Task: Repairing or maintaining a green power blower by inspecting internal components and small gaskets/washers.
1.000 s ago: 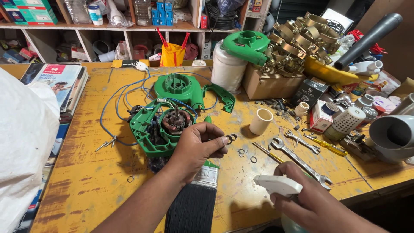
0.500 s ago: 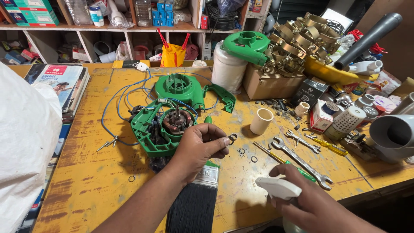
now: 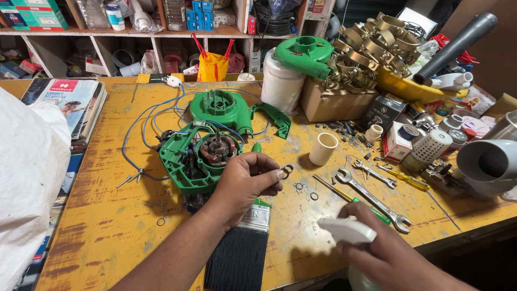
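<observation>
**A:** What is closest to the camera?

**B:** The right hand [image 3: 385, 253], low at the front edge of the yellow worktop [image 3: 107, 226]. Its fingers curl around the white top of a spray bottle [image 3: 347, 230]; the bottle body is mostly out of view below.

**A:** And the other hand?

**B:** The left hand [image 3: 245, 183] reaches in from the lower left. Thumb and fingertips are pressed together, pinching a small metal ring [image 3: 287, 170] just above the worktop. Under the wrist lies a wide black-bristled paintbrush [image 3: 237, 258] with a metal band.

**A:** What surrounds them?

**B:** A few loose washers [image 3: 306, 191] lie just right of the left hand. Beyond the right hand rest an open-ended spanner [image 3: 371, 202] and a screwdriver with a green handle [image 3: 350, 198], lying side by side.

**A:** And the machine?

**B:** Just behind the left hand sits an opened green blower housing [image 3: 180, 161], its motor [image 3: 216, 149] exposed. The green cover half [image 3: 221, 108] lies behind it, with blue wires [image 3: 140, 126] looping to the left.

**A:** Further back?

**B:** A cream plastic pipe fitting [image 3: 323, 149] stands upright right of the housing. Behind are a cardboard box [image 3: 328, 102] heaped with brass fittings [image 3: 371, 48], a white canister with a green top [image 3: 285, 75], and cluttered shelves [image 3: 134, 32]. Magazines [image 3: 64, 102] lie at far left.
</observation>
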